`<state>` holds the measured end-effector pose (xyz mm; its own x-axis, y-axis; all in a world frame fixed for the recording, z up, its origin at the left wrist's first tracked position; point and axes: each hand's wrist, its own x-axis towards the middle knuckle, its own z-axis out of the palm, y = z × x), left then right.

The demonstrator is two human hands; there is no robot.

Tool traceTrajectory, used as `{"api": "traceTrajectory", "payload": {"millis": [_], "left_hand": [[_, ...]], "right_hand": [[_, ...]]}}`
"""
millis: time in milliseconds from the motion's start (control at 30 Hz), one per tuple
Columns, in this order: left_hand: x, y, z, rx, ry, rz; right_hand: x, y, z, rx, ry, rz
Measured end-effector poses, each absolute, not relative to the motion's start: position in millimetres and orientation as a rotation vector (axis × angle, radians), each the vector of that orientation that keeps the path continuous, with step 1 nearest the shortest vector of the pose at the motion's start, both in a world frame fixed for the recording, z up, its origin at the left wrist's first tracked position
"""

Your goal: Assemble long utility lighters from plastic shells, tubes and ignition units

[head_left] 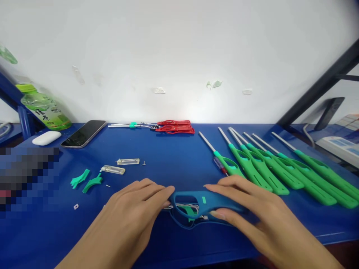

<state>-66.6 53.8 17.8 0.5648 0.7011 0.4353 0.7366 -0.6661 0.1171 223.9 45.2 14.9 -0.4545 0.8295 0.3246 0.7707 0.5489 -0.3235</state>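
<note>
Near the table's front edge lies a blue lighter casing point(211, 200), its two halves apart, with white wires and a green trigger point(191, 212) showing between them. My left hand point(140, 209) is closed around the casing's left, neck end; its fingertips are partly hidden. At the right end, my right hand point(252, 205) grips the upper half between thumb and fingers. Just beyond that hand lies a small screwdriver point(219, 164) beside the nearest green lighter point(232, 166).
Several green long-necked lighters point(269, 168) lie at right. Red casings point(175, 127) with wires sit by the wall. Clear fuel tanks point(127, 161), green triggers point(92, 183) and tiny screws lie left, before a phone point(84, 133), white case point(46, 138) and bottle point(45, 108).
</note>
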Motion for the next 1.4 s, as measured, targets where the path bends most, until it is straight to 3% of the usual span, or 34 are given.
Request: {"api": "traceTrajectory", "payload": {"millis": [200, 667, 1400], "left_hand": [[-62, 52, 9, -2.89, -1.417, -0.58], [-65, 56, 3, -2.925, -1.525, -0.347], [-82, 50, 7, -2.788, -1.585, -0.306]], "right_hand": [[224, 34, -4, -1.2, -2.328, -0.099], [217, 30, -25, -1.212, -2.343, -0.061], [213, 21, -42, -1.288, -2.272, -0.11]]}}
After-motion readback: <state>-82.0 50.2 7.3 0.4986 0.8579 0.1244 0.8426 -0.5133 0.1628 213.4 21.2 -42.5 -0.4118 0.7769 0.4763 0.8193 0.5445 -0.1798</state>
